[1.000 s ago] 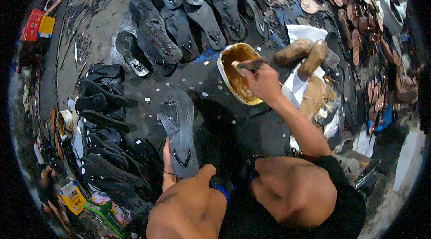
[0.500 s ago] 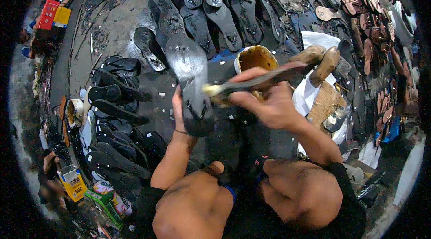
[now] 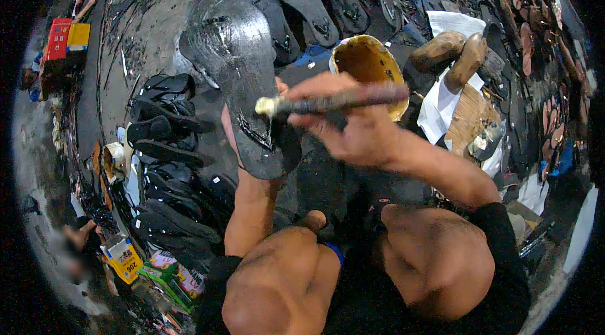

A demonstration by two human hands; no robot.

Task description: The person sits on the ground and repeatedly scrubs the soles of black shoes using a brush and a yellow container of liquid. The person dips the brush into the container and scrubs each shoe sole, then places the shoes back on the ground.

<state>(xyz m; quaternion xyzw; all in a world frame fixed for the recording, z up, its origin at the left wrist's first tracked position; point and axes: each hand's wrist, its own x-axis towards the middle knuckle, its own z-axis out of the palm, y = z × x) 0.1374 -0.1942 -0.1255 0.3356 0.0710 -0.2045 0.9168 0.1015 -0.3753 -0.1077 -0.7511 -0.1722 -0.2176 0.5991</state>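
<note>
the right hand (image 3: 353, 124) is closed in a fist-like grip around the dark handle of a long brush (image 3: 328, 103), which lies almost level across the middle of the view with its pale bristled tip pointing to the person's left and touching the glossy face of a black rubber sandal sole (image 3: 242, 77). the right forearm runs down and to the right toward a black sleeve. the left hand (image 3: 234, 140) is mostly hidden behind the sole; it supports it from underneath with the fingers wrapped at its lower edge, and only a bit of the wrist and thumb side shows, so the exact grip cannot be made out. the sole is raised above the ground, tilted, toe end up and away, wet and shiny on top. just behind the brush handle stands a round tin with a yellow-brown coated inside (image 3: 368, 64). to its right lie two brown wooden shoe lasts (image 3: 454, 51) on white paper. rows of black sandal soles (image 3: 309, 1) cover the dark floor beyond, and a stack of finished black sandals (image 3: 167, 140) sits to the left. both bare knees fill the lower edge.
</note>
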